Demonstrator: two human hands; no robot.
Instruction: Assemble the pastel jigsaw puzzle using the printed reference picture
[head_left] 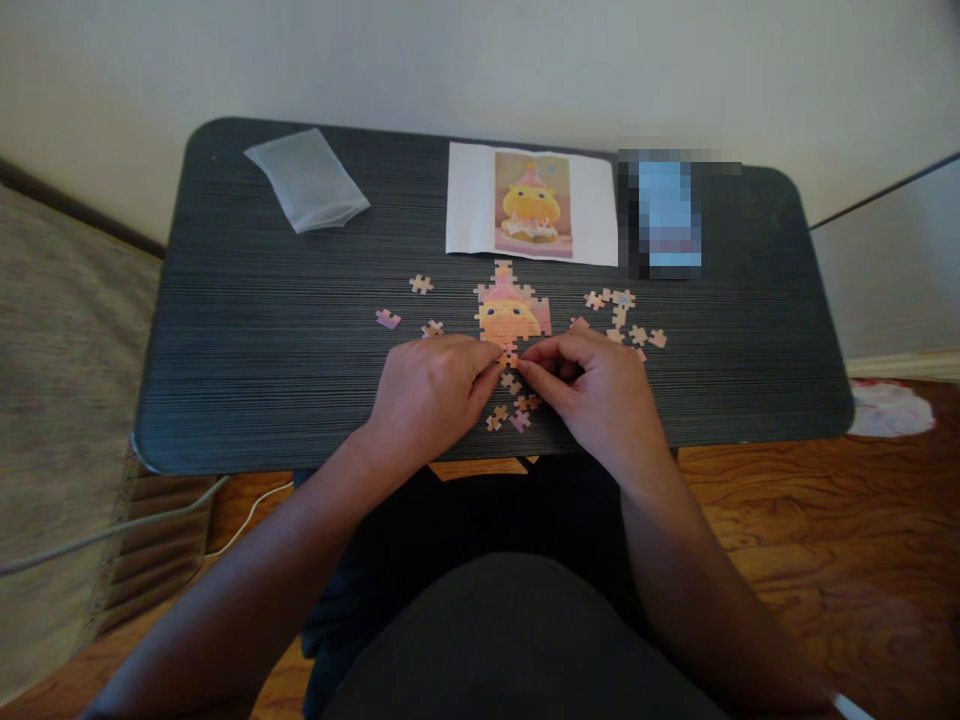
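Observation:
A partly joined jigsaw puzzle [510, 310] with a yellow face under a pink hat lies on the dark table. At its lower edge is an orange puzzle piece [510, 358], pinched from both sides. My left hand [439, 390] grips it from the left with thumb and forefinger closed. From the right, my right hand [600, 390] closes its thumb and forefinger at the piece's other edge. Just below the fingertips lies a loose puzzle piece [511, 382], with several more nearer the table's front edge. Whether the pinched piece is fully joined I cannot tell.
Behind the puzzle lies a creased paper sheet [472, 200] with the printed picture. A clear plastic bag [307, 180] rests at the back left, and a blurred-out blue object [667, 215] at the back right. Loose pieces [637, 335] are scattered right and left on the table [262, 370].

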